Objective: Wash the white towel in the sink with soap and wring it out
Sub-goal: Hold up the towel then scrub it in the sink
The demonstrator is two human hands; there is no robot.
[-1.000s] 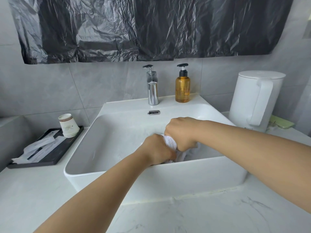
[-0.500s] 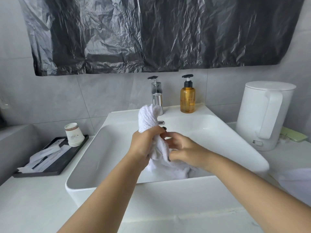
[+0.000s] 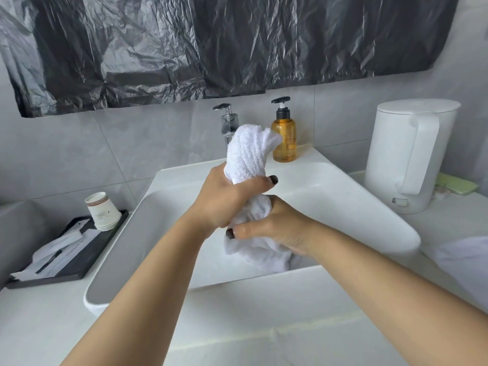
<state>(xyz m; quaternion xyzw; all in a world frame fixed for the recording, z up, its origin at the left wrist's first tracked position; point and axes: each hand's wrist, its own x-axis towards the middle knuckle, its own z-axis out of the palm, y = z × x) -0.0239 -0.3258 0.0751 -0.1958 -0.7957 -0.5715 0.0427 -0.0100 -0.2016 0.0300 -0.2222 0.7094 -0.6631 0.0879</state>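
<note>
Soft, even daylight, bright overall; faint sheen on the black plastic sheet (image 3: 211, 48) at twelve o'clock; wide-angle bending at the edges; slight motion blur at four o'clock.

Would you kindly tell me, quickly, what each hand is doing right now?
Left hand: closed, gripping the upper part of the white towel.
Right hand: closed, gripping the towel's lower part above the sink.
</note>
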